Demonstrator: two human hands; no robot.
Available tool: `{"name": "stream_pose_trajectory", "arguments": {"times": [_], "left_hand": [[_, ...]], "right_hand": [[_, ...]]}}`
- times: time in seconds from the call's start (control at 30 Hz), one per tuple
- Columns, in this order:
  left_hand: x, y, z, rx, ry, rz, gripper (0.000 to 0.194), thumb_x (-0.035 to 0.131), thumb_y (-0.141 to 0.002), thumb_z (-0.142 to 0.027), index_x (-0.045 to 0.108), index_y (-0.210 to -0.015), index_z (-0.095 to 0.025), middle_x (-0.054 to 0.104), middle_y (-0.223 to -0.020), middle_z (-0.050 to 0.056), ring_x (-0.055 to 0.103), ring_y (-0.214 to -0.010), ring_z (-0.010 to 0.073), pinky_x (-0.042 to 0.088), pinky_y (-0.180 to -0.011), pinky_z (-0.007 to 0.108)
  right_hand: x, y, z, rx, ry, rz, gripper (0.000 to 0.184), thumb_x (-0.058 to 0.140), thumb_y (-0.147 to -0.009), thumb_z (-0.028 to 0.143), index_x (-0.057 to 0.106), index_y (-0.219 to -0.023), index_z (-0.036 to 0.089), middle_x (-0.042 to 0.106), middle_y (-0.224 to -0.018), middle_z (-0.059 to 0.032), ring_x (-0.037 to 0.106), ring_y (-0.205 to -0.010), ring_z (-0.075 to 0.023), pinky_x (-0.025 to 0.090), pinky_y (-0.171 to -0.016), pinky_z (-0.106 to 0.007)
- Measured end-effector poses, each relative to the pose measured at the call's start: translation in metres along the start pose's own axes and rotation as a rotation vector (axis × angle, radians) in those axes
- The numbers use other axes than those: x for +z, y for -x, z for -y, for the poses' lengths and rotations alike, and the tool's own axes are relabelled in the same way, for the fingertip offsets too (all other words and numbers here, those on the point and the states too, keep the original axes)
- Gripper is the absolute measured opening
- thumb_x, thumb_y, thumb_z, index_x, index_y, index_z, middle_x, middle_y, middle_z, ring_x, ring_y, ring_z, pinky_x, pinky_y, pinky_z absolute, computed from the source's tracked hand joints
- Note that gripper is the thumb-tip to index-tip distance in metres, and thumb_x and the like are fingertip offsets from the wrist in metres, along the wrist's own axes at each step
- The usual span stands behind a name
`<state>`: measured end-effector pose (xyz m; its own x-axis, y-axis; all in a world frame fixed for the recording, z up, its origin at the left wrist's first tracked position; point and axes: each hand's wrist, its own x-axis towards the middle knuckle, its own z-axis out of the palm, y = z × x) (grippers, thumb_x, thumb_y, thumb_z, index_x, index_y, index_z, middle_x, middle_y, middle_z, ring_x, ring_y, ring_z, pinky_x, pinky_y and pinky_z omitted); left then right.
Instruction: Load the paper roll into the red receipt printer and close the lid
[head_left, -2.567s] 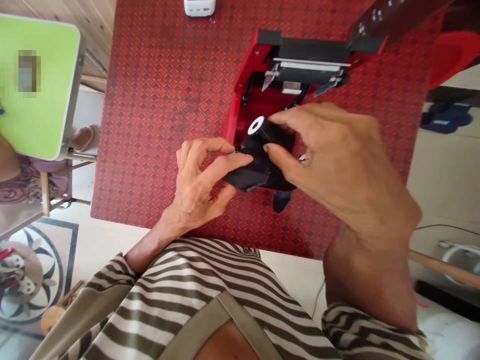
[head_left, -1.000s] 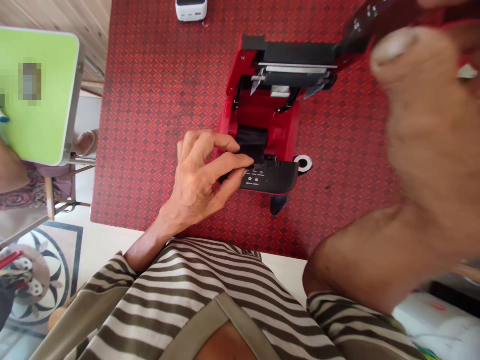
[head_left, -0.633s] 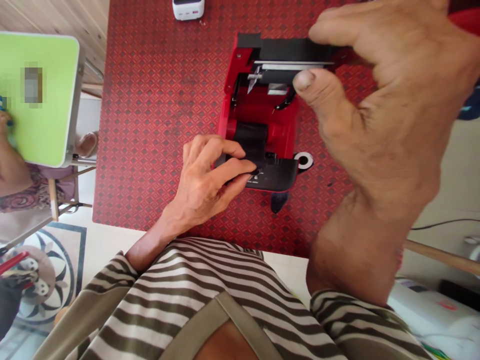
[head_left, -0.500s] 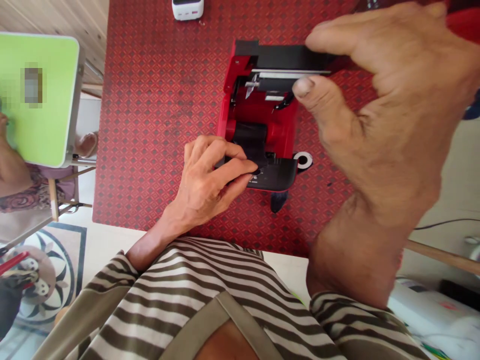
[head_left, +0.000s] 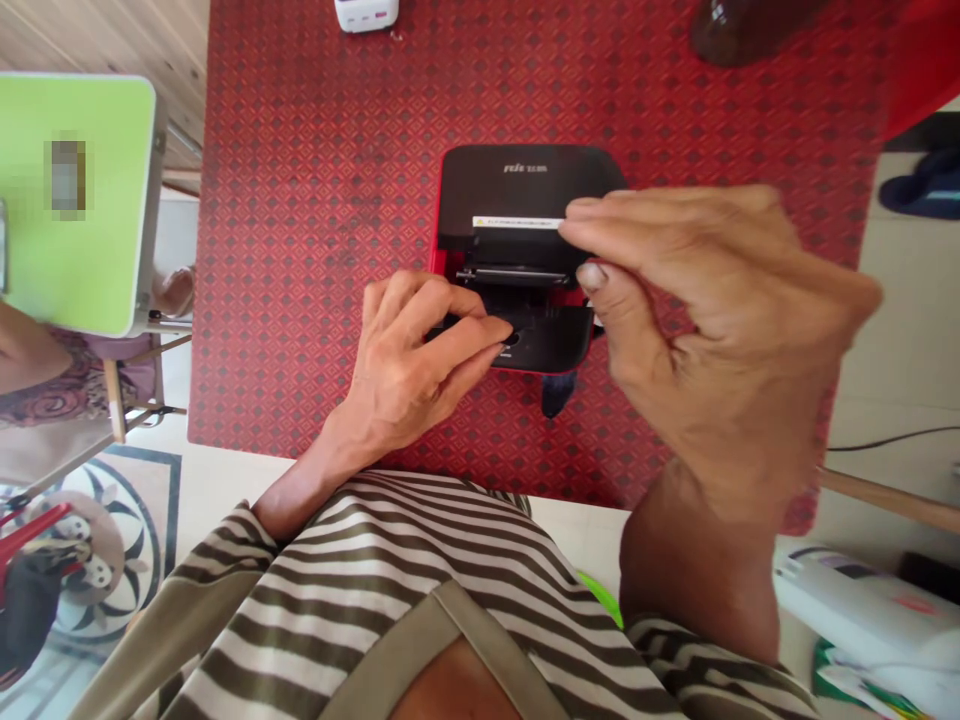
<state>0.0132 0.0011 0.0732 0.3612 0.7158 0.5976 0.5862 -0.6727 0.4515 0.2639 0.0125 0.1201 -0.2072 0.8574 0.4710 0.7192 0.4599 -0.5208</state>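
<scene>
A red and black label printer (head_left: 525,190) stands on the table in front of me, its black lid partly lowered and a gap still showing. My left hand (head_left: 427,350) rests curled on the printer's black front panel (head_left: 555,340), fingers pressed together by a round button. My right hand (head_left: 697,320) has the right edge of the lid between its thumb and fingers. A white strip with small print runs across the lid. Below the front panel pokes out a dark, pointed object (head_left: 559,393) that I cannot identify.
A red patterned cloth covers the table (head_left: 315,200). A white device (head_left: 367,14) lies at the far edge, a dark brown object (head_left: 727,30) at the far right. To the left, a person's arm (head_left: 22,350) is beside a green-topped table (head_left: 90,270).
The lid has swung down from raised to partly closed, hiding the red inside. My right hand has come down and toward me with it. The left hand has stayed put.
</scene>
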Motion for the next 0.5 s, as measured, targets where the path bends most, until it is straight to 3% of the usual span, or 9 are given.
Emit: {"name": "stream_pose_trajectory", "arguments": {"times": [0.13,0.37,0.5], "left_hand": [[0.002,0.001,-0.004,0.021,-0.085,-0.012,0.015,0.079,-0.13,-0.023,0.089,-0.132,-0.034,0.089,-0.113,0.002,0.076,-0.112,0.0274,0.054,-0.103,0.048],[0.0,-0.001,-0.008,0.074,-0.077,0.074,0.03,0.061,-0.135,-0.017,0.085,-0.144,-0.031,0.082,-0.117,0.003,0.069,-0.113,0.0272,0.052,-0.106,0.046],[-0.003,-0.002,-0.011,0.066,-0.106,0.136,0.033,0.06,-0.136,-0.017,0.087,-0.15,-0.033,0.079,-0.122,0.004,0.068,-0.118,0.0277,0.05,-0.111,0.046]], "right_hand": [[0.005,0.009,0.001,-0.006,-0.006,-0.013,0.039,0.064,-0.129,0.024,0.094,-0.146,0.04,0.098,-0.151,-0.002,0.093,-0.146,-0.0355,0.071,-0.131,-0.071],[0.0,0.005,0.002,0.062,-0.016,0.039,0.04,0.061,-0.131,0.027,0.092,-0.147,0.047,0.096,-0.157,0.0031,0.09,-0.152,-0.032,0.068,-0.141,-0.064],[0.002,0.006,-0.01,-0.055,0.013,0.001,0.038,0.065,-0.131,0.027,0.091,-0.15,0.046,0.096,-0.155,0.0045,0.093,-0.147,-0.0311,0.073,-0.135,-0.059]]}}
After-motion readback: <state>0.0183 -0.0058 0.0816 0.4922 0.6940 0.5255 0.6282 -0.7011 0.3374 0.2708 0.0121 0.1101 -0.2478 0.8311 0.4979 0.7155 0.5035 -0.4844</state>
